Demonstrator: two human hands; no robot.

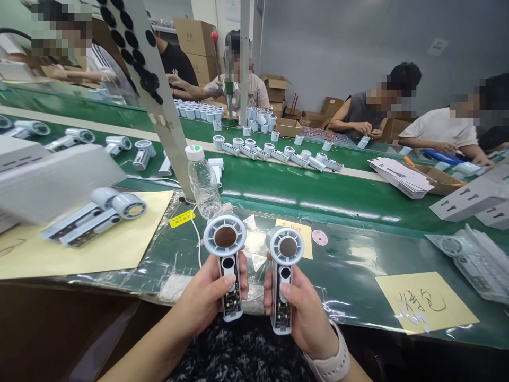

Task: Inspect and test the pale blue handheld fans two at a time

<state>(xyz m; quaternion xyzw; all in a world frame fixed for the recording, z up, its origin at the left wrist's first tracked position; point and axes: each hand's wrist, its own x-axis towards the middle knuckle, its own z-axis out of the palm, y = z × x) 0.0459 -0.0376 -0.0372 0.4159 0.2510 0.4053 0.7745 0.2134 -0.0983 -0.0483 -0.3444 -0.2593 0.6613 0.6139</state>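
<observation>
Above the plastic-covered green assembly belt (350, 212), the left hand (207, 300) and right hand (306, 318) each clench a handheld fan body by its handle, thumb on the front: left fan (225, 237), right fan (287, 246). Both stand upright, side by side, circuit boards (231, 303) bared low, apparently for viewing together. Further fan bodies (93, 217) lie on yellow paper (99, 254), seemingly staged aside; a water bottle (203, 183) stands behind.

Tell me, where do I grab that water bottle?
Wrap your fingers around the middle of the plastic water bottle, coming from the right. Its round body fits a hand well, and the white cap end is narrower. The pale metal post stands close on its left, so that side is blocked.
</observation>
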